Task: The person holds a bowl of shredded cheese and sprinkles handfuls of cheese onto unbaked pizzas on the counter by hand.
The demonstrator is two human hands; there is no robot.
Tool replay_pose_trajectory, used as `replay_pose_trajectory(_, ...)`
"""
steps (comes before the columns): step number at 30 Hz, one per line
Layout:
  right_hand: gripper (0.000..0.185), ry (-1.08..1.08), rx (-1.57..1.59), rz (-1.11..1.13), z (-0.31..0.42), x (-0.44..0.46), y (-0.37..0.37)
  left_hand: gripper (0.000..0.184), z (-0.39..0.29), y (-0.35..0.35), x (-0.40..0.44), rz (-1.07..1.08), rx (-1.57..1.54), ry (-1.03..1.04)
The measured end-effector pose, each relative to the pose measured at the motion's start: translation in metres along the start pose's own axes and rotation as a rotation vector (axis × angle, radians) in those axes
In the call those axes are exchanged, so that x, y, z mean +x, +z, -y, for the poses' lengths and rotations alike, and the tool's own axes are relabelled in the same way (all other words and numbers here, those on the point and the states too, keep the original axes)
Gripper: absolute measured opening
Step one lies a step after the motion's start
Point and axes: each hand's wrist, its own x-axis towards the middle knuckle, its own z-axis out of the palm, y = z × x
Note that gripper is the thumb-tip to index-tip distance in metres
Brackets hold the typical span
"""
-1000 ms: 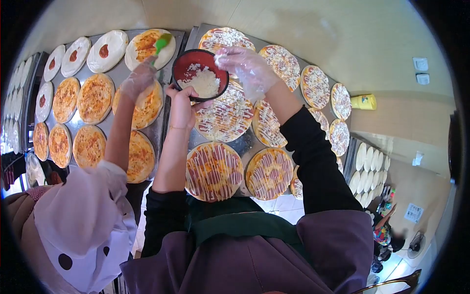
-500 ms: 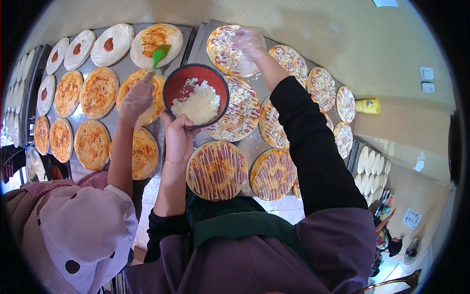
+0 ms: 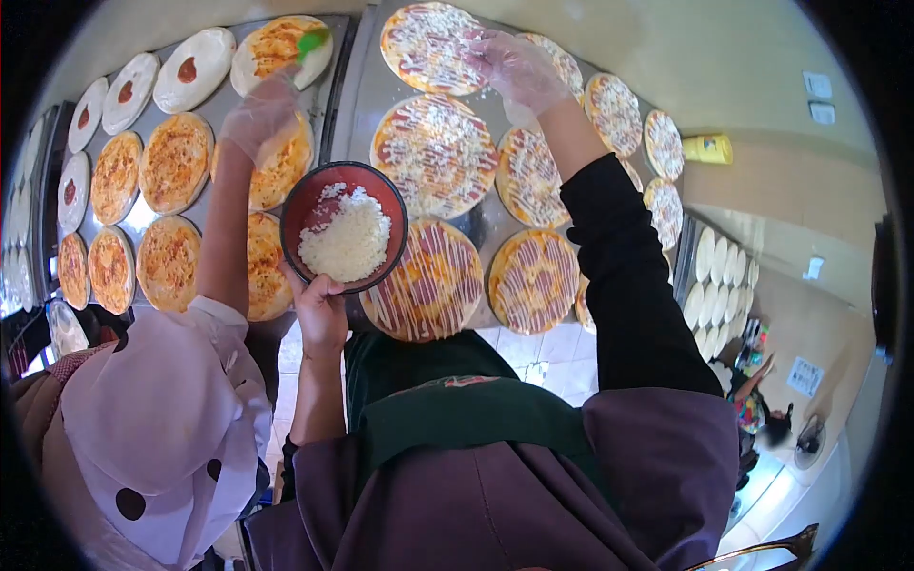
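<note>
My left hand (image 3: 321, 314) grips the near side of a round bowl (image 3: 292, 200), dark outside and red inside. White grated cheese (image 3: 347, 238) lies heaped in it. Over the right edge of the farthest pizza (image 3: 419, 48) is my right hand (image 3: 519, 71), in a clear plastic glove. Its fingertips are bunched together, with white shreds at them. White shreds cover that pizza and the one nearer me (image 3: 433, 157). Sauce stripes and meat slices show on a near pizza (image 3: 428, 285), partly behind the bowl, and on another pizza (image 3: 533, 281) to its right.
At left, a co-worker's gloved hand (image 3: 262, 114) holds a green brush (image 3: 309, 41) on a sauced dough round (image 3: 271, 67). Metal trays (image 3: 357, 114) carry the pizzas. A yellow container (image 3: 707, 148) lies beyond the right end; pale dough rounds (image 3: 705, 266) sit farther right.
The bowl has come nearer my body and left, uncovering more of the pizza behind it. My right hand has shifted rightward over the far pizza. The co-worker's hand has reached farther forward. The view has tilted.
</note>
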Motion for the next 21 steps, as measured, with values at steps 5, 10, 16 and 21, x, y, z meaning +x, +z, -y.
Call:
replay_pose_trajectory(5, 0.025, 0.055, 0.142, 0.13, 0.028, -0.063, 0.041, 0.082, 0.0, -0.019, -0.012, 0.028, 0.006, -0.041)
replay_pose_trajectory(10, 0.025, 0.472, 0.047, -0.267, 0.048, -0.132, 0.119, 0.081, -0.001, -0.031, -0.028, 0.116, 0.043, -0.003)
replay_pose_trajectory(16, 0.022, 0.651, 0.008, -0.236, 0.008, -0.207, 0.136, 0.08, 0.004, -0.03, -0.064, -0.022, 0.064, 0.009)
replay_pose_trajectory(21, 0.022, 0.689, 0.12, -0.265, -0.027, -0.252, 0.144, 0.075, 0.019, -0.037, -0.094, -0.05, 0.064, 0.027)
